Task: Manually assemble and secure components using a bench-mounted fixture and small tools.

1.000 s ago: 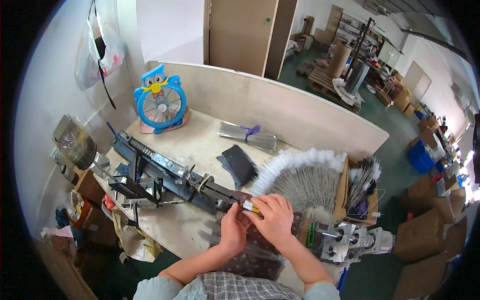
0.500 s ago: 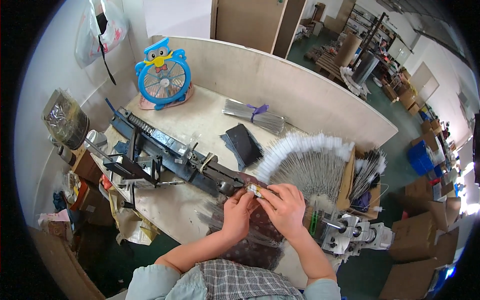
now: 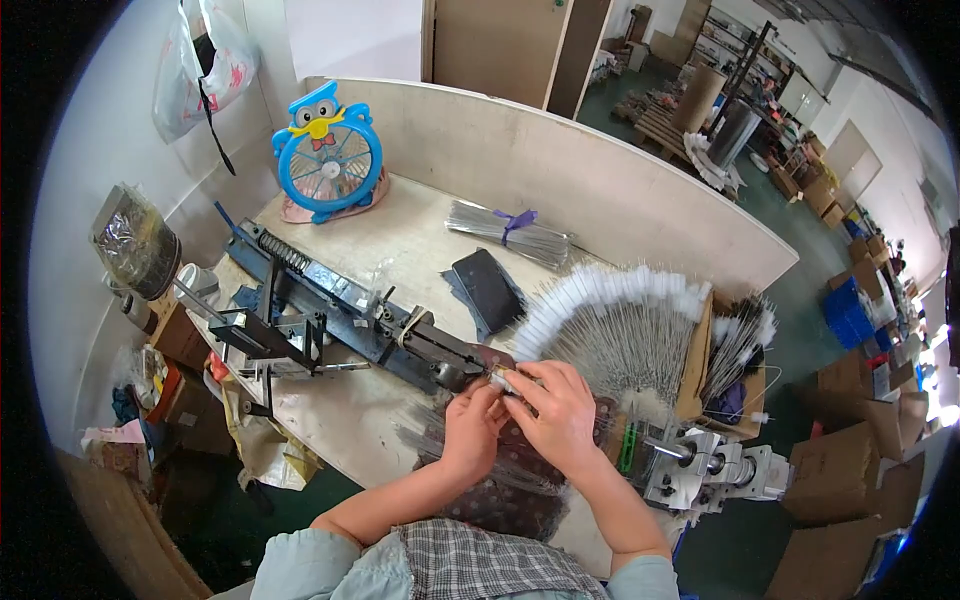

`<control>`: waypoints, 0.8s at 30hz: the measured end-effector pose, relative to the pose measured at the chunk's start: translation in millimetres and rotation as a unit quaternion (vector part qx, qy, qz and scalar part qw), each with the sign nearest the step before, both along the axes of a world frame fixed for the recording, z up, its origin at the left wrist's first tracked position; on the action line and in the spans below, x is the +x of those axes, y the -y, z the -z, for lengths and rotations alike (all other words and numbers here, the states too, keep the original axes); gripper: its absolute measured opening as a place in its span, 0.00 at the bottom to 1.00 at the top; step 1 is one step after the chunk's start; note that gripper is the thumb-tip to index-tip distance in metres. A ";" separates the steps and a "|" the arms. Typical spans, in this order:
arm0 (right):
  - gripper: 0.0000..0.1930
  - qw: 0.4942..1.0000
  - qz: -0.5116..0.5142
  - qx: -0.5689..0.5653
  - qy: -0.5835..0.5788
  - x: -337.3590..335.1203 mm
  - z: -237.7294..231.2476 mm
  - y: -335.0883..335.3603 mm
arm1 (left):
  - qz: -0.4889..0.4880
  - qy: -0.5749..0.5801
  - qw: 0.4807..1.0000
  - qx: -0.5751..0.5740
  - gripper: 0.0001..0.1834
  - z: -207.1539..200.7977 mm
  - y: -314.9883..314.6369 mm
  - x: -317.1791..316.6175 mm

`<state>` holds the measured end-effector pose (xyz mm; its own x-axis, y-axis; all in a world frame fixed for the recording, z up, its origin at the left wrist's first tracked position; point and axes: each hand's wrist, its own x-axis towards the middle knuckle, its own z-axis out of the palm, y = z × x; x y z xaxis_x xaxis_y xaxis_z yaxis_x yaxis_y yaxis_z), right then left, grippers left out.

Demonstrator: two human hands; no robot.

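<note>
Both my hands meet at the near end of a long dark metal bench jig. Between their fingertips is a small white piece, mostly covered by the fingers, so its kind is unclear. My left hand is closed in a pinch below the piece, close to the jig's round black knob. From the right, my right hand pinches the piece with thumb and fingers. Thin metal wires lie left of my left hand, over a dark dotted cloth.
A fan-shaped pile of white-tipped wire brushes lies right of the jig. Farther back are a dark phone, a wire bundle with a purple tie and a blue toy-like fan. A silver metal mechanism stands at right.
My right hand has shifted slightly left and up toward the jig's end, bringing the white piece closer to it. The left hand stays nearly in place.
</note>
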<state>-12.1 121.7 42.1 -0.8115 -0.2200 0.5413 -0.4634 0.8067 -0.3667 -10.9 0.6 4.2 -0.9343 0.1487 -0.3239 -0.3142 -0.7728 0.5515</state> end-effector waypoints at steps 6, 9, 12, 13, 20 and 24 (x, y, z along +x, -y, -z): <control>0.16 0.996 0.076 -0.006 -0.038 3.5 2.1 5.7 | 0.004 0.007 1.000 -0.001 0.07 -5.7 2.6 -0.7; 0.15 0.996 0.068 0.007 -0.051 8.1 -1.6 2.3 | 0.030 -0.031 0.999 -0.010 0.08 17.1 6.9 -1.3; 0.14 0.996 0.070 0.025 -0.047 10.7 3.3 -3.2 | 0.023 -0.019 0.999 -0.045 0.06 -8.9 -0.1 -0.9; 0.14 0.996 0.071 0.024 -0.045 10.9 2.3 -3.5 | 0.024 -0.016 0.998 -0.047 0.06 -9.9 -0.4 -1.5; 0.13 0.998 0.044 0.012 -0.037 6.6 0.0 -1.2 | 0.016 -0.008 0.999 -0.052 0.06 -4.8 -0.6 -2.2; 0.12 0.999 0.026 0.011 -0.032 2.5 2.9 1.3 | 0.012 -0.002 1.000 0.015 0.06 -1.1 4.2 -0.8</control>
<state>-9.6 120.4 39.2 -0.7863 -0.1904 0.5877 -0.4423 0.8377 -0.3204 -11.7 -3.6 5.3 -0.9317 0.1800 -0.3155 -0.3302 -0.7817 0.5290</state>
